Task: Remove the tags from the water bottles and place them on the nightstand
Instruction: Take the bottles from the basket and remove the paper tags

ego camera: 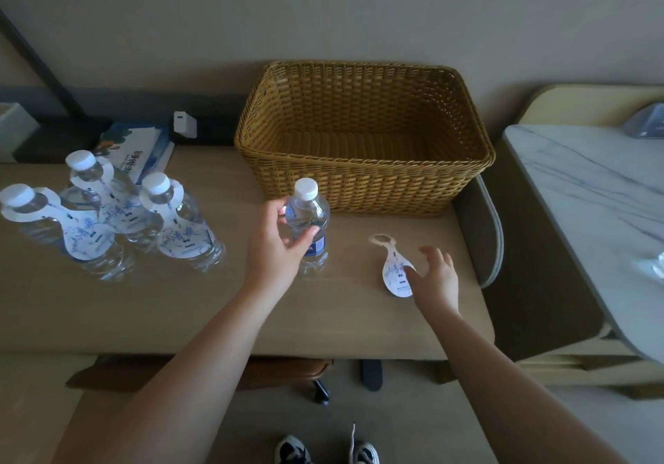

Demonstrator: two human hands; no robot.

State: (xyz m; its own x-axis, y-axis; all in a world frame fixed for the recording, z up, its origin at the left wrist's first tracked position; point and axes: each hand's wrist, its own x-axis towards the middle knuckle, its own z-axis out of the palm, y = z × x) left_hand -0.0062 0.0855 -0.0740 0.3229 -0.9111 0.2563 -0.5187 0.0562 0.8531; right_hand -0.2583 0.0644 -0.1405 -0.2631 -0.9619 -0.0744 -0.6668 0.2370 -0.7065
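Beige wall backs a wooden worktop (179,305), and a large woven basket (363,176) sits against that wall toward the worktop's right end. At the left end stand 3 tagged bottles (107,212) with white caps, each carrying a white paper tag with blue print hung round its neck. Behind them, near the back edge, lies a printed booklet (136,151) and a small white charger (184,124).

Near the middle, just in front of the basket, 1 bare bottle (309,226) stands upright with no tag on its neck. The left hand (276,244) grips it, thumb and fingers (276,208) curled round its body from the left side.

1 loose tag (393,269) lies flat on the worktop toward the right edge, its ring end pointing to the basket. The right hand (436,276) is spread with fingers relaxed and straight, holding nothing, its thumb touching or just over the tag's wide end; I cannot tell which.

Right of the worktop, well apart, is a marble-topped nightstand (589,205). Below the front edge show a chair seat (201,373) and 2 shoes (327,451).
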